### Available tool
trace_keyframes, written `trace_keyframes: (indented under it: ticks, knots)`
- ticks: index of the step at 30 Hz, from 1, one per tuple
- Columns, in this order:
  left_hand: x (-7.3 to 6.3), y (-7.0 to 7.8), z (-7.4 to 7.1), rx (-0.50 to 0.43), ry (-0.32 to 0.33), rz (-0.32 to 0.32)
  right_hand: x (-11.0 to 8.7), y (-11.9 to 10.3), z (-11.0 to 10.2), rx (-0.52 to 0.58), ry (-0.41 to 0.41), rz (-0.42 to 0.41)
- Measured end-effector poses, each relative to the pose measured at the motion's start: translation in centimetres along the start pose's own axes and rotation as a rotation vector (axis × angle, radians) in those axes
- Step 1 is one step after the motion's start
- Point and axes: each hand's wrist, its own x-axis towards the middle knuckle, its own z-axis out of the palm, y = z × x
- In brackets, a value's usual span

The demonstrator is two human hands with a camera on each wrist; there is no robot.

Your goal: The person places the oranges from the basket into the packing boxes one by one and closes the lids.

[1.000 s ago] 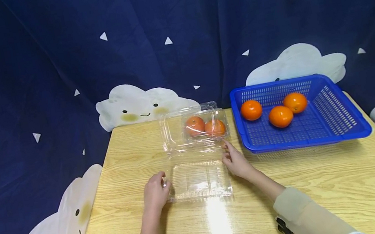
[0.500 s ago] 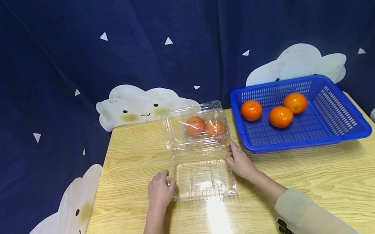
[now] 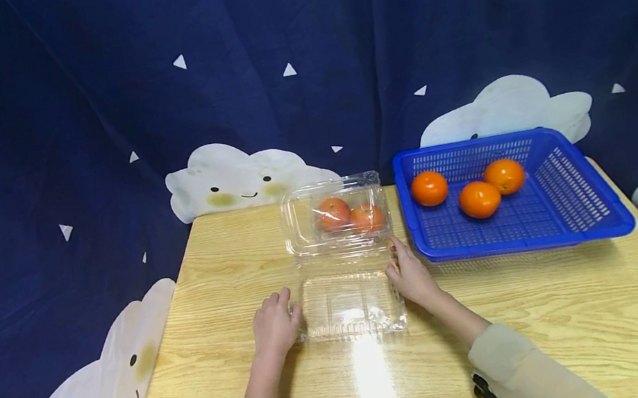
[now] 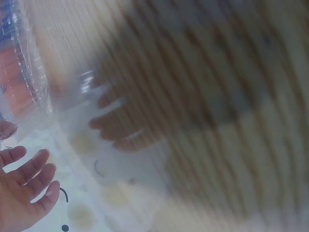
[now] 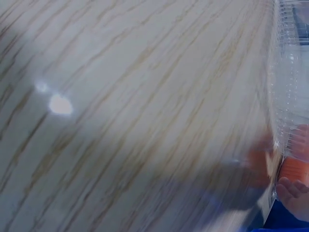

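An unfolded clear plastic clamshell box (image 3: 346, 303) lies on the table between the two hands, its raised lid (image 3: 301, 226) standing at the far side. Behind that lid, seen through it, two orange fruits (image 3: 333, 214) sit in another clear box. My left hand (image 3: 274, 322) is at the clamshell's left edge, fingers loosely bent; in the left wrist view its fingers (image 4: 34, 174) are spread apart. Beside the right edge, my right hand (image 3: 414, 278) has relaxed fingers near the hinge. Whether either hand firmly touches the plastic is hard to tell. In the right wrist view the fingers (image 5: 293, 193) show beside the plastic.
A blue plastic basket (image 3: 553, 237) stands at the back right, with three orange fruits (image 3: 479, 199) in it. The wooden table (image 3: 210, 379) ends at a dark blue curtain (image 3: 242, 43) with cloud prints. Light glares on the table in front of the clamshell.
The open clamshell has slid a little to the right, its lid now covering more of the fruit box behind. Both hands have shifted right along with it.
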Motion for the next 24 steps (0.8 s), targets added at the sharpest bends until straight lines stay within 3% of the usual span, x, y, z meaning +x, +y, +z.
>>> trace_keyframes:
  ticks: [24]
  knots:
    - [0.08,0.79,0.31,0.011,0.029,-0.006,-0.36,0.30,-0.67,0.013,0.008,0.003]
